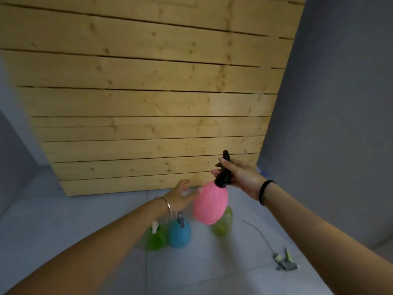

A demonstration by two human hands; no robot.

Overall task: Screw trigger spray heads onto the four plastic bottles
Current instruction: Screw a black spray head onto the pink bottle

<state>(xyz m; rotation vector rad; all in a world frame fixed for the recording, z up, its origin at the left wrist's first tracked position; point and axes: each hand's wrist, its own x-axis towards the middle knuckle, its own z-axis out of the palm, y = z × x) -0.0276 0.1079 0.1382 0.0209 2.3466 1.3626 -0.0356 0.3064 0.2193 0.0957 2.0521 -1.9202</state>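
A pink bottle (pixel 210 203) hangs in the air with a black trigger spray head (pixel 223 173) on its neck. My right hand (pixel 240 175) grips that black head. My left hand (pixel 180 195) is open, its fingertips at the pink bottle's left side. On the floor below stand a green bottle (pixel 153 239) with a white head, a blue bottle (pixel 180 233) with a grey head, and a yellow-green bottle (pixel 223 224) partly hidden behind the pink one. A loose green-grey spray head (pixel 285 261) with its thin dip tube lies on the floor at the right.
A wall of pale wooden planks (pixel 148 107) rises just behind the bottles. A grey panel (pixel 340 124) stands at the right. The floor (pixel 85 209) is light grey tile.
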